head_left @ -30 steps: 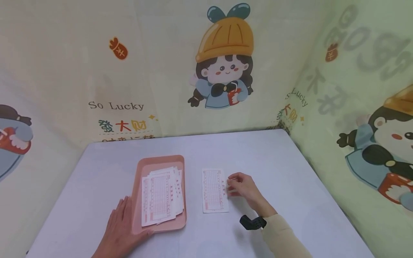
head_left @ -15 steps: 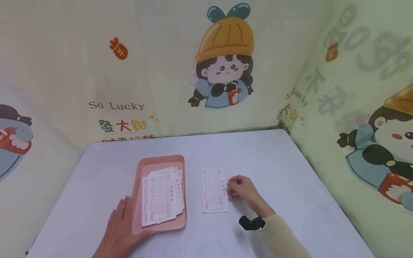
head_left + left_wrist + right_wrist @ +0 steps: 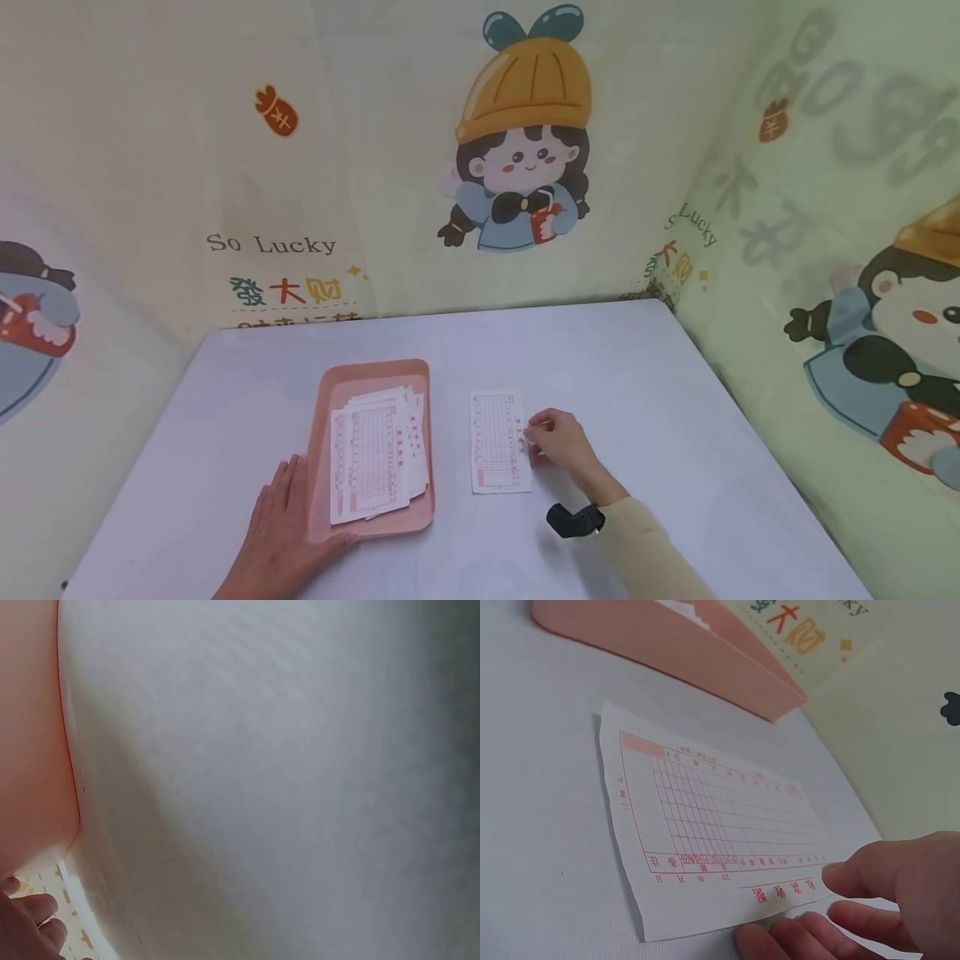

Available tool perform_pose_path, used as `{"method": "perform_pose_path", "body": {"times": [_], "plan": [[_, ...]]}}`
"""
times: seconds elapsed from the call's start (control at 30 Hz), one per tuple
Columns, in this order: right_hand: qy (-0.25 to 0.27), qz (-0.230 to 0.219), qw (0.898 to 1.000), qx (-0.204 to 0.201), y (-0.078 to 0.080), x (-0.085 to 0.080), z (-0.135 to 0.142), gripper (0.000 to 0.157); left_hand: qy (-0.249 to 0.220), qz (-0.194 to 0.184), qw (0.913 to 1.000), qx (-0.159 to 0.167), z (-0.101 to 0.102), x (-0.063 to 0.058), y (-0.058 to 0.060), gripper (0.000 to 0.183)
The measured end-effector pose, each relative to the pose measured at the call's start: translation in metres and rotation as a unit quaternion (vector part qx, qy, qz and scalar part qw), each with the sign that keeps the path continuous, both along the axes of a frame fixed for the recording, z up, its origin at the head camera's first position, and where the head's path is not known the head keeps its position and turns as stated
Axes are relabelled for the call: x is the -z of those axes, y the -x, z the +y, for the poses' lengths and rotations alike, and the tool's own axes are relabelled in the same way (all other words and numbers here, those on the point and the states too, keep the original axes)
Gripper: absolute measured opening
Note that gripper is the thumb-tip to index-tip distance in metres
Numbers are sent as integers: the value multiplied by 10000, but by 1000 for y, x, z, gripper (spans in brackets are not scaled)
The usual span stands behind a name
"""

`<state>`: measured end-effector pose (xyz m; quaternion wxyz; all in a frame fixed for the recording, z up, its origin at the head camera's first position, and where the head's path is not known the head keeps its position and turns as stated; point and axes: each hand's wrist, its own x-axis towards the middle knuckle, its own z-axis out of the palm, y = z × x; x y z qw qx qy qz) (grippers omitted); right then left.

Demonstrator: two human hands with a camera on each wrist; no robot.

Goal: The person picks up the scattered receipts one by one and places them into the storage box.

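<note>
My left hand (image 3: pixel 281 525) lies spread at the left and near sides of a pink tray (image 3: pixel 322 392), touching its rim. In the left wrist view, some fingertips (image 3: pixel 37 922) show at the lower left beyond the pink tray wall (image 3: pixel 34 750). Several printed receipt slips (image 3: pixel 375 458) lie overlapping in the tray. A receipt slip (image 3: pixel 498 442) rests on the table to its right. My right hand (image 3: pixel 566 446) is at that slip's right edge. In the right wrist view, the thumb is over the edge of the slip (image 3: pixel 720 817), with a gap between thumb and index finger.
The white table (image 3: pixel 630 367) extends to a cloth backdrop (image 3: pixel 397 167) printed with cartoon figures and lettering. Another printed cloth (image 3: pixel 750 275) borders it on the right. A black band (image 3: pixel 576 521) is on the right wrist.
My right hand has moved slightly left, bringing its fingertips to the edge of the slip. Neither the slip nor the tray has visibly moved, and my left hand keeps its place.
</note>
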<state>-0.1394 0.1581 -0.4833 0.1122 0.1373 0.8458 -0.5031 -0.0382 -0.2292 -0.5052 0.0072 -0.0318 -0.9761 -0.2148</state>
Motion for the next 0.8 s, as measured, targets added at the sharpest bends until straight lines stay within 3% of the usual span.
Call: {"method": "perform_pose_path", "body": {"times": [0.8], "plan": [[-1458, 436, 9884, 34, -1, 1, -25, 32, 4, -1, 10000, -12, 1, 0, 0, 135]]}}
